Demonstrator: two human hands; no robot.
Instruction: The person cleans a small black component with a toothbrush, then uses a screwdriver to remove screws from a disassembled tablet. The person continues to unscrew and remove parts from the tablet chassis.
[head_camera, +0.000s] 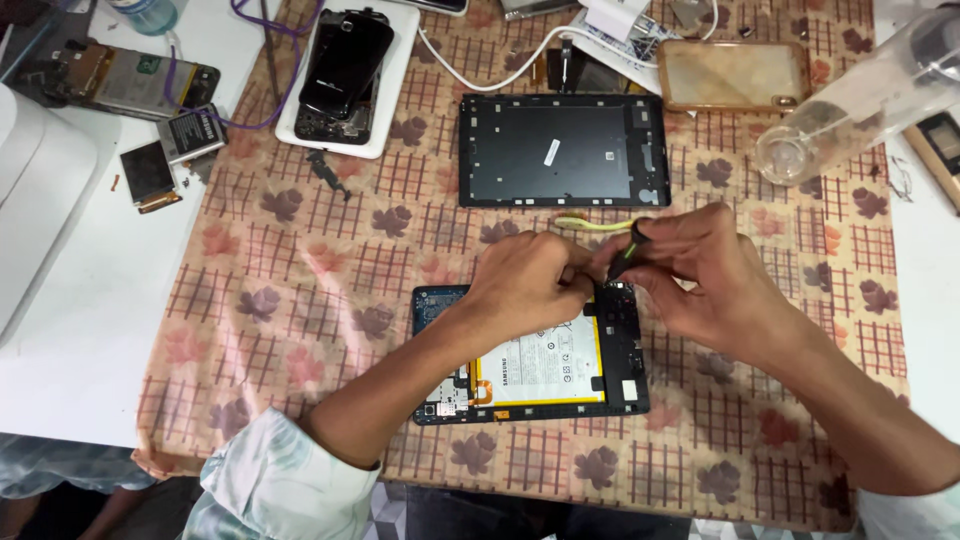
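1. A white label is lying on the battery (540, 365) of the opened tablet (530, 355), just below both hands; the battery is showing a yellow border, and its long axis is running left to right, as is the tablet's.
2. A small white sticker, slanted, is sitting on the inside of the black back cover (563, 150), which is lying flat beyond the hands, its long side also running left to right.
3. The screwdriver (627, 252) is pointing down and to the left, its black and yellow-green handle tilting up toward the right, its tip meeting the tablet's upper edge near the right corner.
4. The right hand (700, 275) is curling its fingers shut around the screwdriver handle, wrist bent, forearm coming in from the lower right.
5. The left hand (530, 285) is resting on the tablet's upper edge, fingertips pinched together right beside the tool tip; whether they are gripping anything I cannot tell.
6. A yellow-green strip (590, 224) is lying on the checked cloth (300, 300) just above the hands.
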